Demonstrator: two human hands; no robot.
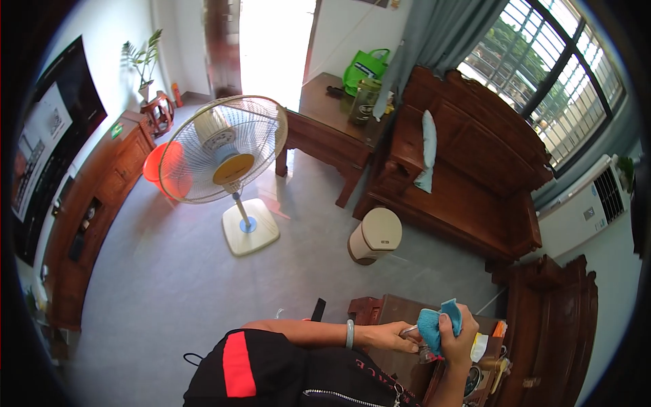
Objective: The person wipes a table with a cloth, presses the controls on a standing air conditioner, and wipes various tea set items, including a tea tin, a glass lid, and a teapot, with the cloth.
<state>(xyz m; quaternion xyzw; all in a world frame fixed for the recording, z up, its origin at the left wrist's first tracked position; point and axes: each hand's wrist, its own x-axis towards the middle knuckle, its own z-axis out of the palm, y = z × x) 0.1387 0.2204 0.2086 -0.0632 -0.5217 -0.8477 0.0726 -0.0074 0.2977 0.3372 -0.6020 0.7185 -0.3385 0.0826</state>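
My left hand (392, 336), with a pale bracelet at the wrist, is closed on a clear, glass-like object (427, 354), which is mostly covered; its exact kind I cannot make out. A blue cloth (430, 325) is bunched against the upper part of that object. My right hand (461, 334) grips the cloth, thumb towards me and fingers wrapped behind it. The two hands are close together above a dark wooden table (397, 308), in front of my body.
Small items, among them a white-and-yellow packet (479, 347), lie on the table by my right forearm. Beyond stand a lidded bin (375, 234), a floor fan (234, 169), a red bucket (178, 173) and a wooden bench (468, 197). A wooden chair (553, 332) is at the right.
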